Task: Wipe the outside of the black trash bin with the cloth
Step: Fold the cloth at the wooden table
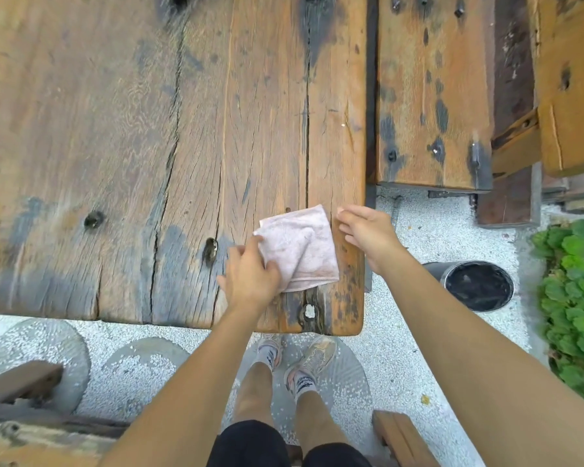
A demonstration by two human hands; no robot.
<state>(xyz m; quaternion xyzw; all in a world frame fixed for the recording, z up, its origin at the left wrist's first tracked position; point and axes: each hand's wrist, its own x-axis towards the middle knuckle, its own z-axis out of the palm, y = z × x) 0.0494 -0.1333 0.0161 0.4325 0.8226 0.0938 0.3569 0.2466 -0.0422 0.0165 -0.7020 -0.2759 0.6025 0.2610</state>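
Observation:
A folded pale pink cloth (300,246) lies on the near right corner of the weathered wooden table (149,129). My left hand (250,276) pinches the cloth's left edge, thumb and fingers closed on it. My right hand (368,230) hovers just right of the cloth with its fingers spread and nothing in it. The black trash bin (476,284), round and seen from above, stands on the ground to the right of the table, below my right forearm.
A wooden bench (432,96) runs along the table's right side, with more timber beyond it. Green leafy plants (573,298) crowd the right edge beside the bin. My feet (297,358) stand on pale pebbled ground by the table's front edge. Another bench end (402,436) is near my right leg.

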